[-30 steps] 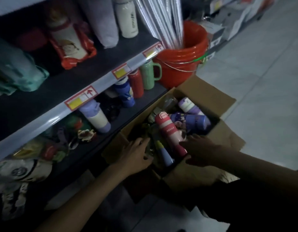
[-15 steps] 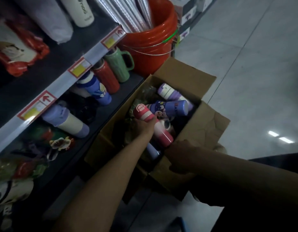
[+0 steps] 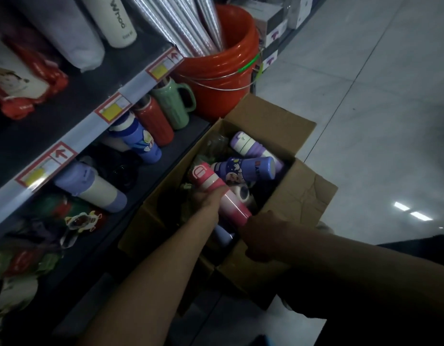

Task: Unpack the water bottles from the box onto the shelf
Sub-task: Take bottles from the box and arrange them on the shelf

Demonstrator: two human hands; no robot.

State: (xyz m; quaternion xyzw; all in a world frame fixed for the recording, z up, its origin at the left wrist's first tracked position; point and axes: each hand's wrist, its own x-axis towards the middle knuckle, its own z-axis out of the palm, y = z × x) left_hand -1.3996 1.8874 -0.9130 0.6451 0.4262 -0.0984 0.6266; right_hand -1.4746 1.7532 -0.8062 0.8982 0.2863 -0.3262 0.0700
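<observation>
An open cardboard box (image 3: 300,193) sits on the floor beside the low dark shelf (image 3: 151,176). Several bottles lie inside it: a pink bottle (image 3: 217,191), a dark blue printed bottle (image 3: 248,168) and a lilac and white bottle (image 3: 248,147). My left hand (image 3: 207,199) reaches into the box and grips the pink bottle around its middle. My right hand (image 3: 262,234) holds the box's near rim, fingers curled over the edge. On the shelf stand a green mug-shaped bottle (image 3: 172,102), a red bottle (image 3: 154,123), a blue bottle (image 3: 138,141) and a lilac and cream bottle (image 3: 91,187).
An orange bucket (image 3: 221,71) with silver rolls stands behind the box, at the end of the shelf. The upper shelf (image 3: 66,103) carries a white bottle (image 3: 116,18) and packaged goods. Pale tiled floor (image 3: 365,108) spreads to the right.
My left hand moved from the box's left edge into the box and took hold of the pink bottle. My right hand shifted from the bottles to the box's near rim.
</observation>
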